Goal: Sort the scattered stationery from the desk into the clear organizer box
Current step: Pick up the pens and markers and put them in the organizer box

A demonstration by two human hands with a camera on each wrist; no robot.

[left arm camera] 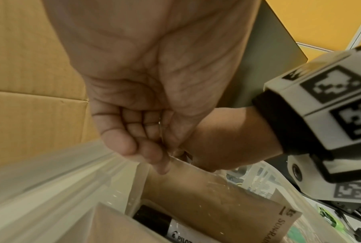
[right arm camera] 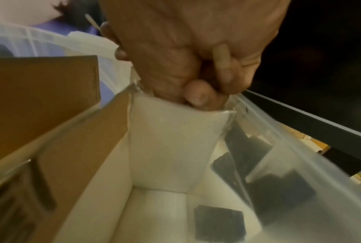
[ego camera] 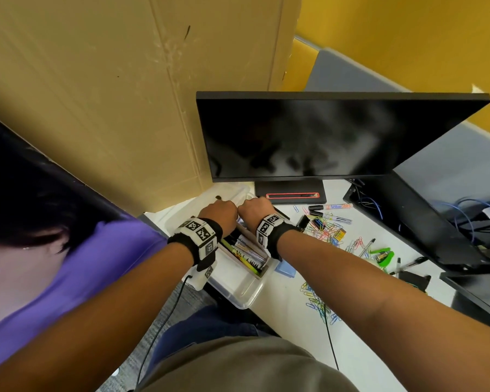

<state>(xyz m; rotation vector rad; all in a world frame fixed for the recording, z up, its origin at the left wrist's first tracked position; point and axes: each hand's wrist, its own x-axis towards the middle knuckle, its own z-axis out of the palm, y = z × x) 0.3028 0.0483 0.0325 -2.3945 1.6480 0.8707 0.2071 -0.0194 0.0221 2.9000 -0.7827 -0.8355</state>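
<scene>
The clear organizer box (ego camera: 246, 299) sits at the desk's left edge, holding markers and a crayon pack (ego camera: 248, 257). Both my hands are at its far end, side by side. My left hand (ego camera: 218, 210) curls its fingers (left arm camera: 154, 156) onto the top edge of a brown cardboard divider (left arm camera: 206, 189); a black marker (left arm camera: 154, 220) lies below. My right hand (ego camera: 255, 207) grips the top edge of a white divider panel (right arm camera: 171, 139), thumb (right arm camera: 196, 96) pressed on it. Dark square blocks (right arm camera: 218, 220) lie in that compartment. Coloured paper clips (ego camera: 321, 227) are scattered on the desk to the right.
A black monitor (ego camera: 323, 137) and its base (ego camera: 290, 193) stand just behind the box. A large cardboard sheet (ego camera: 111, 94) rises on the left. More paper clips (ego camera: 318, 304), a marker (ego camera: 338, 206), a green stapler (ego camera: 382, 256) and pens (ego camera: 408, 264) lie on the right.
</scene>
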